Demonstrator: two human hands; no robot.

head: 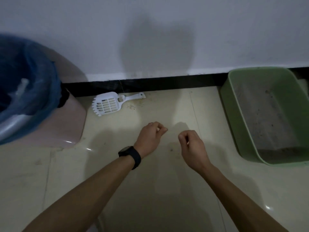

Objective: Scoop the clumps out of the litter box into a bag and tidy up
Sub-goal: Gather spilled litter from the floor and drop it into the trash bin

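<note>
A white slotted litter scoop (108, 103) lies on the floor against the black baseboard, its handle pointing right. A green litter box (242, 118) with grey litter stands at the right. A pink bin (70, 121) lined with a blue bag (41, 77) stands at the left. My left hand (150, 136), with a black watch on the wrist, hovers over the floor below the scoop, fingers curled with nothing in them. My right hand (192, 144) is beside it, also loosely curled and holding nothing. Both hands are apart from the scoop.
The white wall (158, 30) and black baseboard (167, 82) run along the back. Small litter crumbs (132, 106) speckle the cream tile floor near the scoop handle. The bag holds some pale trash.
</note>
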